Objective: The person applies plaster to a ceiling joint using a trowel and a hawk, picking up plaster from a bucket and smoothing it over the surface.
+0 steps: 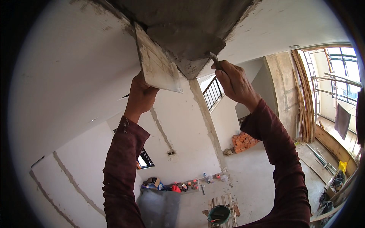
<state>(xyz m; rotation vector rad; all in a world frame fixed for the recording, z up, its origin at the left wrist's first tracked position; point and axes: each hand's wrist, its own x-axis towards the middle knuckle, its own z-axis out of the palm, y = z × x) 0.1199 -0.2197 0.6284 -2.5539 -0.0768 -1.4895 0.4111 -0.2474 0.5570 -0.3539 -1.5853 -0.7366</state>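
Overhead, a band of wet grey mortar (182,19) covers part of the ceiling and narrows toward a point above the wall. My left hand (141,97) grips a pale, mortar-smeared flat board (155,62) from below, its edge up against the left side of the band. The fingers behind the board are partly hidden. In my right hand (237,83) is a trowel, its metal neck (213,57) showing above my closed fingers. The trowel's blade meets the grey mortar and is hard to tell apart from it.
Below, a dark bucket (219,214) stands on a plank bench (230,201). Stacked red bricks (244,142) sit by the wall. Bottles and bags (184,187) line the wall's foot. Long timber boards (304,98) lean at the right, near scaffolding (330,81) and a window.
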